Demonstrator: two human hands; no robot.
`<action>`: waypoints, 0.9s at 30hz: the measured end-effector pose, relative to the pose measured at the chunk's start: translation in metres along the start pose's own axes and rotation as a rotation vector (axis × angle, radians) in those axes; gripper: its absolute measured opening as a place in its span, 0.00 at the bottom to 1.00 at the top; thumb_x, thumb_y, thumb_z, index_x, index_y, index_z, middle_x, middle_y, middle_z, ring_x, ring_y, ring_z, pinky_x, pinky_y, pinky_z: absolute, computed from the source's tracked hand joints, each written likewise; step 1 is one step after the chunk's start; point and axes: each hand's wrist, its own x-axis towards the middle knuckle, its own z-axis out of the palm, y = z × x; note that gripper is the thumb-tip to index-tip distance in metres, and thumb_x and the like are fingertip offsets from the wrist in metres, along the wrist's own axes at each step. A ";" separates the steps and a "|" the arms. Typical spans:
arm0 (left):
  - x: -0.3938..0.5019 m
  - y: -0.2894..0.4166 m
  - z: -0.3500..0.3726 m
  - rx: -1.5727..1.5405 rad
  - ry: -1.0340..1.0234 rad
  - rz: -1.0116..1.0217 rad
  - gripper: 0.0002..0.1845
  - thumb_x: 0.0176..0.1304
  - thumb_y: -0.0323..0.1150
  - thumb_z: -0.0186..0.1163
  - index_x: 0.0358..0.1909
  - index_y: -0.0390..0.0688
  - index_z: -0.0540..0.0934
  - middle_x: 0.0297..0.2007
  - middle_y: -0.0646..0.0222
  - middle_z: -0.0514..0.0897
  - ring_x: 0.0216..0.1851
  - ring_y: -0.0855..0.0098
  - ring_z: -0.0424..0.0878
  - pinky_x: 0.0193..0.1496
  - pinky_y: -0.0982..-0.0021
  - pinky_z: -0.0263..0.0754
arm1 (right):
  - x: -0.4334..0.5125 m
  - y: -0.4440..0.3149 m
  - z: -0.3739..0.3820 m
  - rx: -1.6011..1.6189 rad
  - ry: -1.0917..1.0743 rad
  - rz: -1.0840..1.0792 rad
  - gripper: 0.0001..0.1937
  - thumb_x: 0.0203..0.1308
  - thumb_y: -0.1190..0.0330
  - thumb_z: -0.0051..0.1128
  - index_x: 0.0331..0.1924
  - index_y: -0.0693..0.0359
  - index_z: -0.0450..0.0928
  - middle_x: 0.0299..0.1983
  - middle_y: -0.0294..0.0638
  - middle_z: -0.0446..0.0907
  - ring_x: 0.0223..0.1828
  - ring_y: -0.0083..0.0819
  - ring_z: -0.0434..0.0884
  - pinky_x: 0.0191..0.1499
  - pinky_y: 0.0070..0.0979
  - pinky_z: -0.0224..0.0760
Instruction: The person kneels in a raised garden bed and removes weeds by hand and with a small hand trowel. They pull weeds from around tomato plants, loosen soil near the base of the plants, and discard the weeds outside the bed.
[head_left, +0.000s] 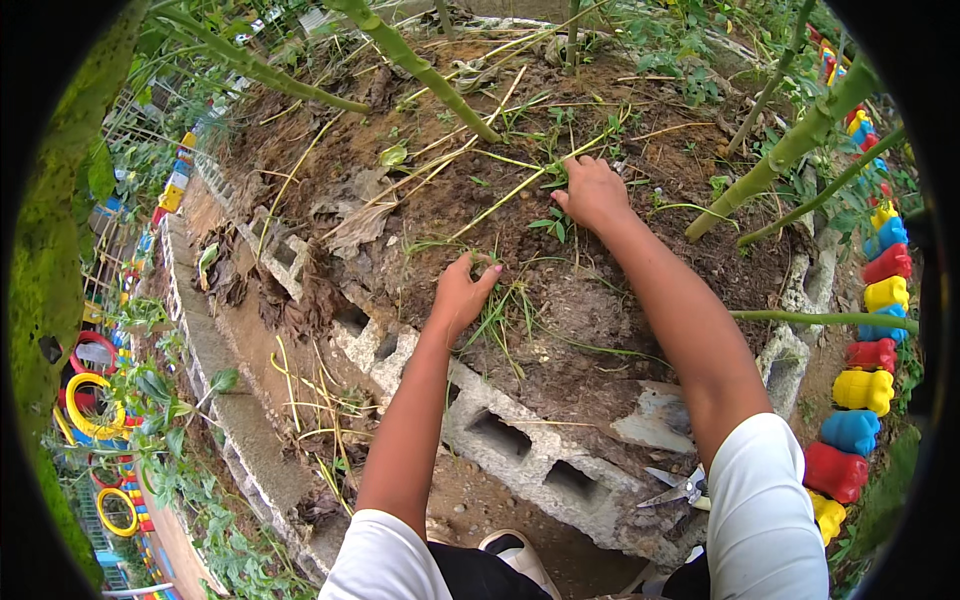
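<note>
My right hand (596, 193) reaches into a low patch of green weeds (556, 223) on the brown soil. Its fingertips are partly lost among the leaves, so its grip is unclear. Closer to me, my left hand (465, 294) is low over the soil with thumb and forefinger curled towards each other. Thin blades show around those fingers, but whether they are pinched is hard to tell. Just right of that hand lies a loose tuft of grass (506, 319). A long yellow-green stalk (501, 201) slants across the soil between the hands.
Hollow concrete blocks (525, 457) edge the bed before me. Pruning shears (679, 489) rest on them by my right sleeve. Thick green stems (787, 150) rise at the right and back. Dry leaves (364, 214) lie leftward. Painted plastic bottles (862, 388) line the right side.
</note>
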 end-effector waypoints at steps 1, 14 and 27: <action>0.000 0.000 0.000 0.002 0.008 -0.002 0.20 0.57 0.47 0.59 0.41 0.40 0.77 0.42 0.52 0.79 0.44 0.61 0.76 0.48 0.62 0.67 | 0.002 0.004 0.000 0.028 -0.023 -0.015 0.17 0.56 0.61 0.57 0.46 0.60 0.72 0.46 0.48 0.75 0.49 0.45 0.75 0.48 0.39 0.71; -0.001 -0.005 -0.002 0.020 0.037 0.005 0.20 0.56 0.47 0.58 0.40 0.40 0.77 0.32 0.58 0.79 0.34 0.67 0.75 0.41 0.65 0.68 | -0.041 0.009 -0.053 0.230 -0.273 -0.056 0.11 0.55 0.63 0.58 0.37 0.63 0.78 0.33 0.52 0.80 0.38 0.48 0.80 0.41 0.39 0.72; 0.005 -0.002 0.001 0.093 0.005 0.000 0.18 0.58 0.45 0.57 0.41 0.40 0.75 0.38 0.49 0.79 0.40 0.55 0.77 0.45 0.59 0.69 | 0.050 0.029 -0.038 -0.474 -0.286 -0.117 0.41 0.51 0.71 0.56 0.68 0.46 0.46 0.71 0.37 0.45 0.69 0.46 0.51 0.64 0.52 0.51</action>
